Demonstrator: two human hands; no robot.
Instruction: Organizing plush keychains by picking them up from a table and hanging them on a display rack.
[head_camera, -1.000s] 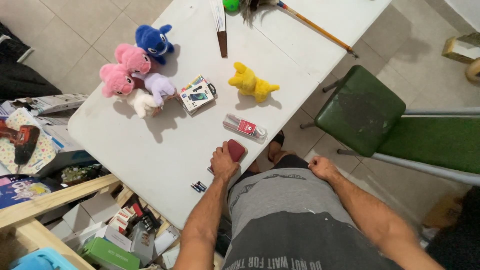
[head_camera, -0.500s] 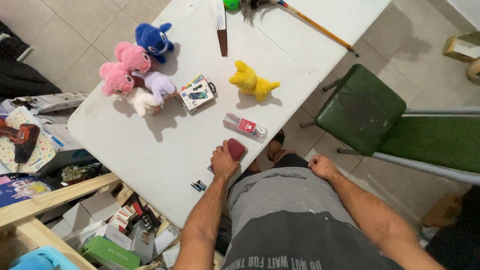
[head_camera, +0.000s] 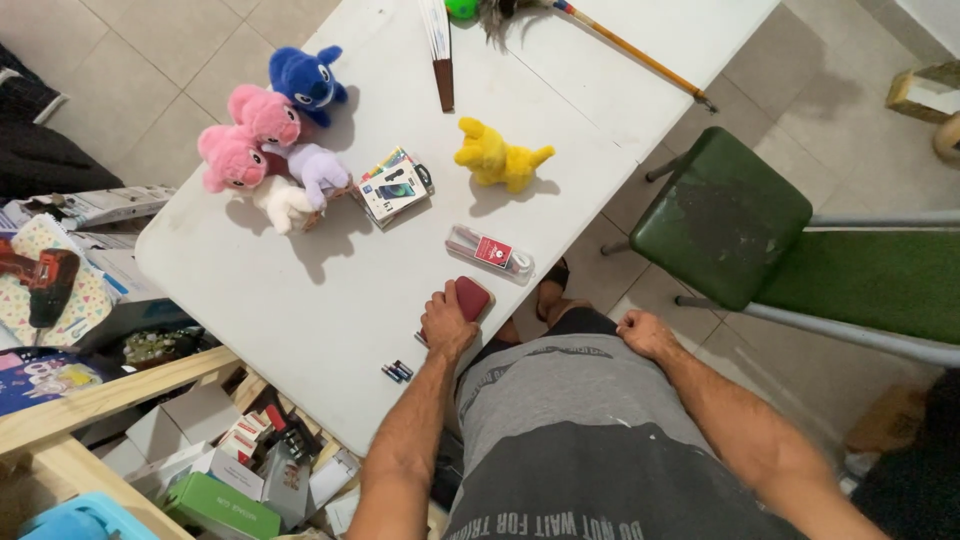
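1. Here, low in the frame's middle, the left hand (head_camera: 447, 322) has its fingers closed over a small dark-red case (head_camera: 472, 296) at the white table's (head_camera: 300, 300) near edge; a loose grip could tip it off.
2. Sweeping that forearm back could roll the small batteries (head_camera: 397, 371) beside it off the edge.
3. The right hand (head_camera: 645, 333) rests curled on the lap, holding nothing.

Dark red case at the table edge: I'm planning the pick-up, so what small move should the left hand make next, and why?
Probably close the fingers and lift: the left hand already lies on the dark red case near the white table's edge. The right hand rests on the lap.
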